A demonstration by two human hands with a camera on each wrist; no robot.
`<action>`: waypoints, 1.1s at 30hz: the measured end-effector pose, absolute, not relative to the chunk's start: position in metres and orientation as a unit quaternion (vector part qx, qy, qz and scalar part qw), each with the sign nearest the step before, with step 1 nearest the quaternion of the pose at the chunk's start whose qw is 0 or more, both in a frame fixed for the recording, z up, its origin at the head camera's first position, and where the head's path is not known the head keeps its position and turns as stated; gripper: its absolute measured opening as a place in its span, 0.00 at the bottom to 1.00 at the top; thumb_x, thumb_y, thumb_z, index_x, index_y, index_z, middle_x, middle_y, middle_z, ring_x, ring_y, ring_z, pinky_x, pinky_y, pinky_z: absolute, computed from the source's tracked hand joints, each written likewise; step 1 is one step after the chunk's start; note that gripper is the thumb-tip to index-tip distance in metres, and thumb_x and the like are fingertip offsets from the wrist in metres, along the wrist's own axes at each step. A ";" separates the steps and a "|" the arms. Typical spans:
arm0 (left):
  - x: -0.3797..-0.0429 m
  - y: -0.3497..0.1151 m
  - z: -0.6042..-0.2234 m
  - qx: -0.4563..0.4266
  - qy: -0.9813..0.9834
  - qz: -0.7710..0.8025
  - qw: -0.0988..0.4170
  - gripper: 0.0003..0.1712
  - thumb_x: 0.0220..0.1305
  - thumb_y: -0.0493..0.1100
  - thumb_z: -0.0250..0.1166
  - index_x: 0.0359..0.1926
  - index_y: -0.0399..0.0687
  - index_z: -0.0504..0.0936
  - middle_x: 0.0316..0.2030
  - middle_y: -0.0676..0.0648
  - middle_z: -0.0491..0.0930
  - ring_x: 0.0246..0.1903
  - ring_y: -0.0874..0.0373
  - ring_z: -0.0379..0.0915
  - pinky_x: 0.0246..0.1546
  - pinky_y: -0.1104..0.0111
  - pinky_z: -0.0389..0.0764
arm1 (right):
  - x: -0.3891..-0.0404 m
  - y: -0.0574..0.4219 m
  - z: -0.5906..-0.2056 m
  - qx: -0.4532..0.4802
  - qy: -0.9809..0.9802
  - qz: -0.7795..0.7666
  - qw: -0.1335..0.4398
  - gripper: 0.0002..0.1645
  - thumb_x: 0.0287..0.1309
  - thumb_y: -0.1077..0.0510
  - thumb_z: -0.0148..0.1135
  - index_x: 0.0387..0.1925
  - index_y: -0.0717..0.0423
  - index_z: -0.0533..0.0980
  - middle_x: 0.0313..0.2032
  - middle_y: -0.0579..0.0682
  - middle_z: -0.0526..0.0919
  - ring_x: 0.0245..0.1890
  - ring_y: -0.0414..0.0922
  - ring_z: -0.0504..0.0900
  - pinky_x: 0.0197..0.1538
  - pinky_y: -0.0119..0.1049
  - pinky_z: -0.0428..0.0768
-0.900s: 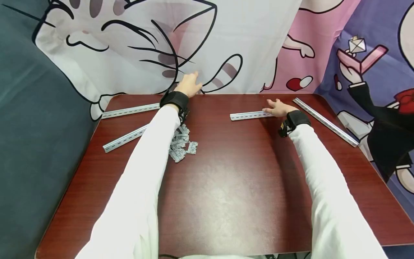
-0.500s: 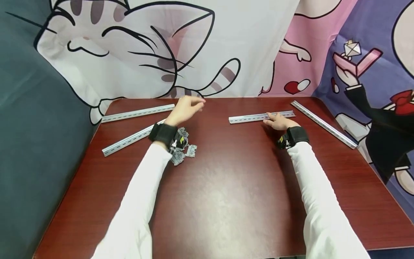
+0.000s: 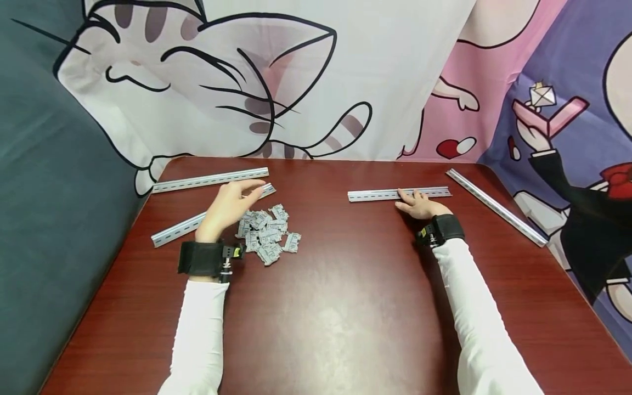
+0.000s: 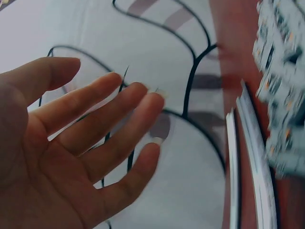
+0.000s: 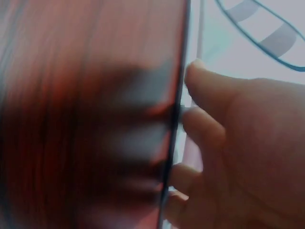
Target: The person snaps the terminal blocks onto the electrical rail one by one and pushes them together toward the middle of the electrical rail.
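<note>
My left hand (image 3: pixel 229 206) hovers with loosely bent fingers over a slotted metal DIN rail (image 3: pixel 179 229) at the left, covering its middle; the left wrist view shows the palm with nothing in it. Just right of that hand lies a pile of small grey terminal blocks (image 3: pixel 266 233). On the right, fingers of my right hand (image 3: pixel 422 207) rest on a short slotted rail (image 3: pixel 372 196) lying flat near the back edge. The right wrist view has the fingertips (image 5: pixel 193 78) against the edge of this rail, seen edge-on and blurred.
Another slotted rail (image 3: pixel 209 179) lies behind the left one. A longer rail (image 3: pixel 496 207) runs diagonally along the right side of the brown table (image 3: pixel 336 307). Printed cloth (image 3: pixel 385 71) hangs behind the back edge, and a grey-green surface (image 3: pixel 64 219) borders the left.
My left hand has come back from the rear edge, moving left and toward me, which uncovers the pile of terminal blocks. The right hand has shifted slightly along its rail, which stays put.
</note>
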State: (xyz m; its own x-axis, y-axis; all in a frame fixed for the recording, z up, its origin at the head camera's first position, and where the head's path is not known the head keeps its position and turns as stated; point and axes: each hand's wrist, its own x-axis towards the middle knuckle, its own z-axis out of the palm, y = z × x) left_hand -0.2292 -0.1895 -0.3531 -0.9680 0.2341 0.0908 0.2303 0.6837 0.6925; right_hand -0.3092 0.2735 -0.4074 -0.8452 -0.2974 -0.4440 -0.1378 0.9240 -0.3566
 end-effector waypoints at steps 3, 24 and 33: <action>-0.224 -0.201 -0.353 0.121 0.920 0.372 0.002 0.25 0.74 0.50 0.50 0.65 0.43 0.71 0.64 0.36 0.71 0.55 0.40 0.74 0.51 0.50 0.72 | -0.299 0.265 -0.406 -0.110 0.943 -0.170 0.265 0.39 0.74 0.42 0.36 0.76 0.56 0.42 0.73 0.74 0.35 0.72 0.72 0.32 0.70 0.68 0.38; -0.225 -0.198 -0.360 0.143 0.937 0.304 0.097 0.27 0.73 0.47 0.53 0.64 0.33 0.71 0.57 0.31 0.76 0.55 0.37 0.74 0.55 0.46 0.73 | -0.258 0.194 -0.397 -0.106 0.947 -0.078 0.292 0.41 0.71 0.42 0.45 0.76 0.51 0.45 0.74 0.68 0.41 0.72 0.71 0.41 0.67 0.69 0.53; -0.230 -0.147 -0.373 0.198 0.935 0.240 0.170 0.22 0.55 0.42 0.71 0.49 0.35 0.82 0.37 0.41 0.83 0.37 0.51 0.78 0.39 0.61 0.78 | -0.259 0.180 -0.394 -0.131 0.943 -0.063 0.300 0.41 0.69 0.39 0.46 0.76 0.45 0.47 0.74 0.67 0.44 0.72 0.70 0.48 0.67 0.66 0.56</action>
